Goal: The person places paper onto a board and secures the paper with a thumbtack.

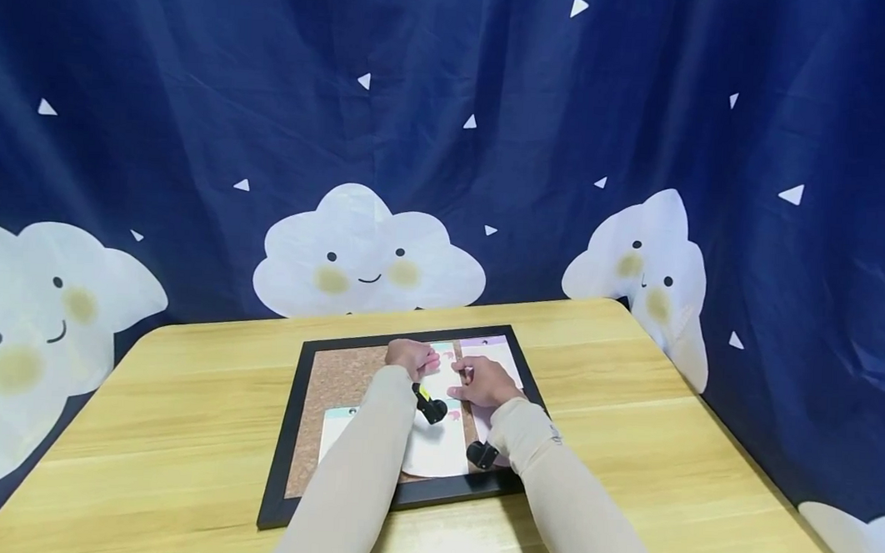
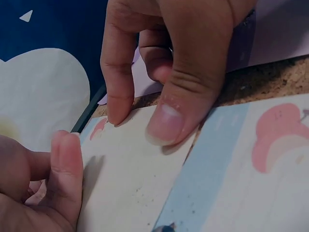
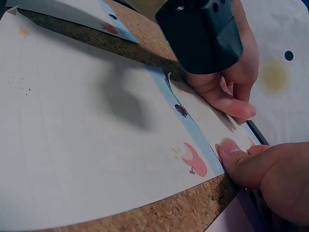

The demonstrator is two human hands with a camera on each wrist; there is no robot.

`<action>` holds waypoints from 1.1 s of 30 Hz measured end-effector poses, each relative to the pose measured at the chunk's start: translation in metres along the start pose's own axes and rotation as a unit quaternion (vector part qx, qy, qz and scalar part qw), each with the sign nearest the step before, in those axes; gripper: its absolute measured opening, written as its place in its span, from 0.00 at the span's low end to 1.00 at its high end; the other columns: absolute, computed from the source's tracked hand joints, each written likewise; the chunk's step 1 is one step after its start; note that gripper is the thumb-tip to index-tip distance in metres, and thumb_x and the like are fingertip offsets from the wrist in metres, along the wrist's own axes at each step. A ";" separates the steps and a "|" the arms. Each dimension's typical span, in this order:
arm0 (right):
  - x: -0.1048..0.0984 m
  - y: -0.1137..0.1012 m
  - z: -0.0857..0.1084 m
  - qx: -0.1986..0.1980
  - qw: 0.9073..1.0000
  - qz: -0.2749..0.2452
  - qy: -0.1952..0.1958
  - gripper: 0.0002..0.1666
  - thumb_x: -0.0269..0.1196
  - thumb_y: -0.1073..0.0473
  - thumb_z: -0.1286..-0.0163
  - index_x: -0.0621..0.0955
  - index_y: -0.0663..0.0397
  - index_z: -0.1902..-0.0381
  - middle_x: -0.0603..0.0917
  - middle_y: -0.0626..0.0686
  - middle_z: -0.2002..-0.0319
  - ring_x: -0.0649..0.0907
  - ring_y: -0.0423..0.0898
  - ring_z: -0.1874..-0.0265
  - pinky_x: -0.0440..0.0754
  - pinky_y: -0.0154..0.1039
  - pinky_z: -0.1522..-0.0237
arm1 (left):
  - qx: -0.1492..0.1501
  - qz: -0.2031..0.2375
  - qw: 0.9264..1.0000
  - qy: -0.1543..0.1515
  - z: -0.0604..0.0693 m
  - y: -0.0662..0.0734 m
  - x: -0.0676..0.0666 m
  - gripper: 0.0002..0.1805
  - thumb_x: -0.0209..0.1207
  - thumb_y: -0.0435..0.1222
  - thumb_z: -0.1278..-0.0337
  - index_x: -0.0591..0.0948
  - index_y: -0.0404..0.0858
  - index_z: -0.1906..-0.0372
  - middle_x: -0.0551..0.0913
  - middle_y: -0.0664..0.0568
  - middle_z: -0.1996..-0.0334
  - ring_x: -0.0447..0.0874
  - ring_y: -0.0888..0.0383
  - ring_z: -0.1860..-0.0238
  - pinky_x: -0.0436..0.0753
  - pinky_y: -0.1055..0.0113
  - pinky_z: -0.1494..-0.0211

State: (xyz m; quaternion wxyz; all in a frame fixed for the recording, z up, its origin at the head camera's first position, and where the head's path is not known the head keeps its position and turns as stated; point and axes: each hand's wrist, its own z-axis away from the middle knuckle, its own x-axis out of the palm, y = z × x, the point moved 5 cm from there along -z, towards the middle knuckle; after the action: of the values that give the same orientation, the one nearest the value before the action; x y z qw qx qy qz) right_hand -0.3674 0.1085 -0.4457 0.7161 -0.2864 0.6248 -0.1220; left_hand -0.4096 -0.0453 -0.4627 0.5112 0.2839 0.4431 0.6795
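A white note sheet with a red printed figure (image 2: 130, 159) lies on a black-framed corkboard (image 1: 340, 371). My left hand (image 1: 411, 358) is at this sheet's left side, its fingertips close together at the paper. From the right, my right hand (image 1: 488, 382) touches the same sheet, thumb and index finger spread apart on its surface near the edge. Directly below is another white sheet with a blue top strip (image 3: 72, 106), a dark pin (image 3: 181, 110) in that strip. Whether anything small sits between the left fingertips is hidden.
A purple-topped sheet (image 1: 509, 359) is pinned along the board's right side. Another blue-topped sheet (image 1: 333, 429) sits lower left, partly behind the left sleeve. The board rests on a wooden table (image 1: 180, 413), with a blue cloud-print curtain (image 1: 419, 142) behind.
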 end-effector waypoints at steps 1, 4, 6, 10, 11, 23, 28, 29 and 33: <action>0.001 0.000 -0.001 -0.001 1.000 0.001 0.000 0.28 0.73 0.51 0.42 0.81 0.47 0.42 0.76 0.47 0.71 0.75 0.43 0.70 0.73 0.38 0.67 | 0.001 -0.011 1.000 0.000 -0.001 0.000 0.000 0.09 0.60 0.24 0.42 0.83 0.27 0.56 0.85 0.43 0.71 0.84 0.60 0.78 0.85 0.70 0.70; 0.001 0.000 -0.001 0.003 1.000 0.003 -0.002 0.29 0.72 0.50 0.41 0.80 0.46 0.41 0.76 0.47 0.72 0.75 0.43 0.70 0.72 0.38 0.68 | 0.003 -0.038 0.999 -0.001 -0.004 0.001 -0.001 0.08 0.59 0.22 0.45 0.83 0.28 0.59 0.84 0.45 0.73 0.82 0.60 0.80 0.84 0.72 0.71; 0.002 -0.001 0.000 0.006 1.000 0.003 -0.004 0.29 0.72 0.50 0.41 0.80 0.46 0.41 0.76 0.47 0.72 0.75 0.43 0.70 0.71 0.38 0.67 | 0.004 -0.055 0.998 0.000 -0.006 0.001 -0.002 0.08 0.59 0.21 0.48 0.84 0.28 0.63 0.83 0.46 0.76 0.80 0.61 0.81 0.83 0.73 0.74; 0.001 -0.003 0.001 0.009 1.000 0.005 -0.006 0.29 0.72 0.50 0.40 0.80 0.46 0.41 0.76 0.47 0.71 0.75 0.44 0.68 0.72 0.39 0.65 | 0.004 -0.071 0.997 0.005 -0.008 0.002 -0.003 0.06 0.60 0.20 0.52 0.85 0.29 0.70 0.81 0.47 0.81 0.77 0.61 0.85 0.80 0.74 0.79; 0.001 -0.003 0.001 0.010 1.000 0.007 -0.006 0.29 0.72 0.50 0.40 0.80 0.46 0.41 0.76 0.47 0.71 0.75 0.44 0.68 0.72 0.39 0.64 | 0.005 -0.075 0.997 0.005 -0.008 0.002 -0.003 0.06 0.60 0.20 0.52 0.85 0.29 0.71 0.81 0.47 0.82 0.77 0.61 0.85 0.79 0.75 0.80; -0.002 -0.006 0.002 0.006 1.000 0.014 0.002 0.27 0.71 0.52 0.40 0.80 0.49 0.42 0.76 0.47 0.71 0.75 0.45 0.68 0.72 0.38 0.65 | 0.011 -0.077 0.997 0.019 -0.004 0.006 -0.003 0.05 0.62 0.18 0.61 0.84 0.29 0.77 0.77 0.49 0.88 0.73 0.61 0.89 0.76 0.75 0.84; -0.002 -0.006 0.003 0.017 1.000 0.006 -0.002 0.28 0.72 0.51 0.40 0.80 0.47 0.42 0.77 0.47 0.69 0.76 0.46 0.65 0.73 0.40 0.63 | 0.003 -0.084 0.996 0.017 -0.006 0.006 -0.002 0.05 0.62 0.19 0.59 0.83 0.30 0.78 0.76 0.49 0.88 0.73 0.61 0.89 0.76 0.75 0.84; -0.003 -0.006 0.003 0.019 1.000 0.005 -0.003 0.28 0.72 0.51 0.41 0.80 0.47 0.41 0.77 0.47 0.69 0.76 0.46 0.65 0.73 0.40 0.63 | 0.002 -0.086 0.996 0.017 -0.007 0.006 -0.002 0.05 0.62 0.19 0.59 0.83 0.30 0.78 0.76 0.49 0.88 0.73 0.61 0.89 0.76 0.75 0.84; -0.003 -0.006 0.004 0.023 1.000 0.006 -0.007 0.29 0.72 0.51 0.41 0.80 0.47 0.42 0.77 0.47 0.69 0.76 0.46 0.65 0.72 0.40 0.64 | 0.001 -0.082 0.997 0.014 -0.009 0.005 0.000 0.05 0.62 0.20 0.55 0.84 0.30 0.76 0.77 0.49 0.88 0.73 0.62 0.89 0.76 0.75 0.84</action>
State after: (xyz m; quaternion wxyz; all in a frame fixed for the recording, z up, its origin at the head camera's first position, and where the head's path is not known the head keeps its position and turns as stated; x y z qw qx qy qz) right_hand -0.3631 0.1062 -0.4397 0.7273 -0.2667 0.6188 -0.1304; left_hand -0.4194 -0.0487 -0.4622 0.5586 0.2382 0.4725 0.6388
